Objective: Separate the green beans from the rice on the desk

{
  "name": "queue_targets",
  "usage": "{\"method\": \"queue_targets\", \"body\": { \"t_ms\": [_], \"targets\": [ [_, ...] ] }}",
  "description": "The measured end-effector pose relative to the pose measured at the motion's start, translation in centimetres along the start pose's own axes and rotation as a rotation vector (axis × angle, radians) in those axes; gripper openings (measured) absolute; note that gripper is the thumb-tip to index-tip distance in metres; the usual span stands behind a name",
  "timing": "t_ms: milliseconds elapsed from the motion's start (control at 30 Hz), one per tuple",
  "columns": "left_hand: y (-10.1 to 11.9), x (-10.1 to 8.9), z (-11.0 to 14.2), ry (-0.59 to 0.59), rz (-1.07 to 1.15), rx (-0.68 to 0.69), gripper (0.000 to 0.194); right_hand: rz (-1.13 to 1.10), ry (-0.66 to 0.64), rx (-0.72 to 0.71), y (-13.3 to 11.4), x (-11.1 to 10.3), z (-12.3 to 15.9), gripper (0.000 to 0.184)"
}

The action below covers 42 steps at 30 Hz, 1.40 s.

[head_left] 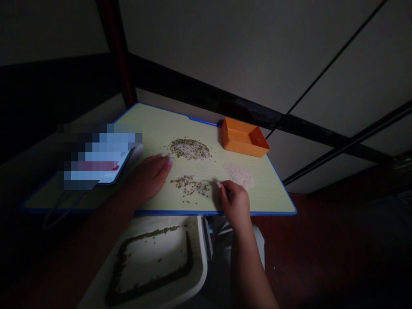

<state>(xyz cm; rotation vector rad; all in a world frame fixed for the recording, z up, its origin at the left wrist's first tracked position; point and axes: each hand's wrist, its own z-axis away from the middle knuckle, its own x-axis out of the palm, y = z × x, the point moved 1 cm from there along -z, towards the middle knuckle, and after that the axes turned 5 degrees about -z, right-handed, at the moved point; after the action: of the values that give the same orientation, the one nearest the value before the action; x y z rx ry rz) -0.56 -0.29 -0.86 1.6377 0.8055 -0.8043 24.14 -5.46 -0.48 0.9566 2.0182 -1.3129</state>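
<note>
My right hand (236, 201) is closed in a pinch, thumb against finger, on a thin pale spoon-like tool (212, 183); its exact kind is blurred. The tool's far end reaches into a small scatter of green beans and white grains (189, 185) near the table's front edge. My left hand (156, 174) rests on the table with its fingers loosely extended, beside a larger mixed pile of green beans and rice-like grains (190, 148). To the right of my right hand lies a separate heap of pale grains (240, 174).
An orange open box (246, 148) stands at the table's back right. A tablet-like screen (111, 174), partly pixelated, with a cable, is on the left. Below the blue-edged table (270, 199), a white tub (202, 257) holds green beans along its inner sides. Cabinet panels rise behind.
</note>
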Motion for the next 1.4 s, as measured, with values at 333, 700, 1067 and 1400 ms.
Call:
{"method": "queue_targets", "body": {
  "t_ms": [333,700,1067,1400],
  "targets": [
    [0.30,-0.23,0.12,-0.005,0.016,-0.017,0.060,-0.062,-0.036,-0.011,-0.44,0.20,-0.40,0.022],
    [0.48,-0.39,0.19,0.003,-0.002,0.005,0.055,-0.092,-0.025,-0.035,-0.42,0.22,-0.34,0.023],
    [-0.06,-0.07,0.02,0.013,-0.022,-0.013,0.059,-0.113,-0.020,-0.067,-0.48,0.49,-0.43,0.019],
    [-0.13,0.08,0.02,0.036,-0.028,-0.012,0.058,-0.097,-0.024,-0.083,-0.58,0.72,-0.65,0.019]
  ]
}}
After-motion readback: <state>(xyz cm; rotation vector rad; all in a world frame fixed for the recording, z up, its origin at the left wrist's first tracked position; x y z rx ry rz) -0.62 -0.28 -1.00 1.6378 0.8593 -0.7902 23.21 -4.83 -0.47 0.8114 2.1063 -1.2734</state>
